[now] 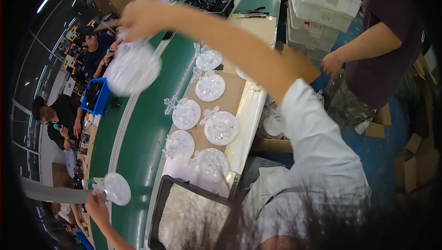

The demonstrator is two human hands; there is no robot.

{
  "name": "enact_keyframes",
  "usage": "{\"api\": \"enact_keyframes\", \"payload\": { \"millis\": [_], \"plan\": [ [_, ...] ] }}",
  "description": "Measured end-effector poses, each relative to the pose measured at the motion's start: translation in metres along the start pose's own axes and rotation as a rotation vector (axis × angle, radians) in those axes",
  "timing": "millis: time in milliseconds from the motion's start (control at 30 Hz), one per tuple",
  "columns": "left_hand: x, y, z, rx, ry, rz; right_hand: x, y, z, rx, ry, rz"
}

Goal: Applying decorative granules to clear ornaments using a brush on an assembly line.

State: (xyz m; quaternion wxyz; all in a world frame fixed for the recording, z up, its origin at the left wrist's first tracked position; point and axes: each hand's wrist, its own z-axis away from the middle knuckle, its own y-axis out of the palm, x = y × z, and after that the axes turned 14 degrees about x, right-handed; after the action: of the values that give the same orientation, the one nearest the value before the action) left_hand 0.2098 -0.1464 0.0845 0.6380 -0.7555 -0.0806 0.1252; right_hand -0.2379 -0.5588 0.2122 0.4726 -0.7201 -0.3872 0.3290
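Left of both grips, we see dark windows [23, 130], and a grey bar [55, 194] reaching in beside the left hand [96, 207]. A person in black [66, 123] sits above that hand; a person in navy [93, 52] is left of the right hand [138, 20]. A blue bin [95, 97] lies between the two grips, near the far edge of the green belt [138, 167]. Right of the left hand, we find a dark tray [159, 199] of clear bits [191, 218]. Above it, and below the right hand, a cardboard sheet [235, 107] carries clear discs [221, 128], six in plain sight and one partly behind the right arm. Well right of the right hand stand white crates [324, 3], then a person in maroon [373, 47] above a blue floor [361, 158].

The left hand's fingers pinch a piece at its base; its disc face, the left disc [118, 189], sits just right of the fingertips. The right hand is bent round the top of the right disc [133, 69], which hangs just below the fingers; blur hides their exact hold.
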Motion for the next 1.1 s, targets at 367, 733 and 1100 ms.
{"api": "enact_keyframes", "payload": {
  "millis": [367,733,1100],
  "plan": [
    [-0.420,0.016,-0.113,-0.059,0.583,0.311,-0.248,0.135,0.213,0.193,0.819,-0.010],
    [-0.538,0.168,-0.146,0.319,0.619,0.326,-0.269,0.233,0.241,-0.010,1.099,-0.213],
    [-0.533,0.252,-0.153,0.267,0.501,0.571,-0.329,0.245,0.249,-0.300,0.560,0.160]
  ]
}}
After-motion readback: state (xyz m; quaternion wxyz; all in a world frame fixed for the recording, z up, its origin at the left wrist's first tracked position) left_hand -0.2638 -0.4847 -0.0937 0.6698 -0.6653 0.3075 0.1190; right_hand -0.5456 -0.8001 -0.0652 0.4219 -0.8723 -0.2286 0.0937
